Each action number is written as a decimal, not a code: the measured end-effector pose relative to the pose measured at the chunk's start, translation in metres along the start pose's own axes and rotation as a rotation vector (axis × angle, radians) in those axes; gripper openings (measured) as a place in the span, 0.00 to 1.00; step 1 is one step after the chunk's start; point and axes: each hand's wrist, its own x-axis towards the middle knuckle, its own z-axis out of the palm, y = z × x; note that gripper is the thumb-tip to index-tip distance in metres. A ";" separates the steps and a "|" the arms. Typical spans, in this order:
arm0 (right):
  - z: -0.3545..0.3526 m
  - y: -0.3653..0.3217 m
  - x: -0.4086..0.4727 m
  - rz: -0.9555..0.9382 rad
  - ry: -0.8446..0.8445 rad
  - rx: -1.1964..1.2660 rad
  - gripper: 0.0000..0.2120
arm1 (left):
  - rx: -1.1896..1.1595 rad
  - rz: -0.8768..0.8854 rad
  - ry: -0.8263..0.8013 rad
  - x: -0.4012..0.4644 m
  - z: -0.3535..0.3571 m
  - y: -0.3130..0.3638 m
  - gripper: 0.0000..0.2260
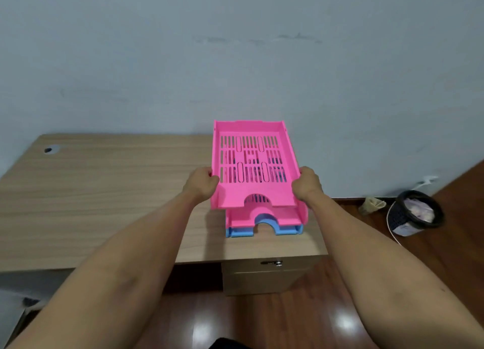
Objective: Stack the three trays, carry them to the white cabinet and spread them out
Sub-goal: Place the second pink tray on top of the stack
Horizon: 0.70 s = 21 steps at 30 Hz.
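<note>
the top pink tray point(252, 165) is held at both side walls, tilted with its near edge raised above 2 trays already nested on the wooden desk point(104, 191): a second pink tray point(264, 219) sitting in a blue tray point(262, 230) near the desk's right end. the tilt looks meant to seat its far end into the pile first, then lower the near edge, so the stack of 3 seems nearly done. the left hand point(201, 185) is curled tight around the left wall, and the right hand point(306, 185) is clamped the same way on the right wall; the fingertips are hidden under the tray. no white cabinet shows. a black bin point(413, 212) stands on the floor to the right.
</note>
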 end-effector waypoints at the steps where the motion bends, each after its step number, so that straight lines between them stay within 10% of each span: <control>1: -0.003 0.008 0.002 0.009 -0.001 -0.004 0.20 | 0.004 -0.001 -0.015 0.001 0.008 0.002 0.15; 21: -0.004 0.062 0.021 -0.032 -0.138 0.107 0.17 | -0.091 -0.130 -0.029 -0.003 0.062 0.012 0.13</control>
